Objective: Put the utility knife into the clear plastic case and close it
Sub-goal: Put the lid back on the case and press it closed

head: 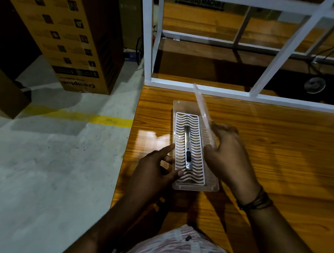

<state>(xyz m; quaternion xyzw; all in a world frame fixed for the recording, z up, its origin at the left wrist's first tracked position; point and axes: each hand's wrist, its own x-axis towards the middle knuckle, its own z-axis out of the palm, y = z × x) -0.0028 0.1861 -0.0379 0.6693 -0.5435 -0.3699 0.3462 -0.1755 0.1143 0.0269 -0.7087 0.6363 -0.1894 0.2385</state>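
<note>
A silver utility knife (187, 147) with a black slider lies lengthwise on a white wavy grid inside the clear plastic case (197, 186) on the wooden table. The case's clear lid (202, 109) stands tilted up along its right side. My right hand (227, 158) grips the lid's near end. My left hand (157, 169) rests against the case's left rim with its fingers spread, holding nothing.
The wooden table (269, 153) ends at its left edge, with grey concrete floor and a yellow line (103, 120) beyond. A white metal frame (204, 89) stands along the table's far side. A tall cardboard box (75, 35) stands on the floor at far left.
</note>
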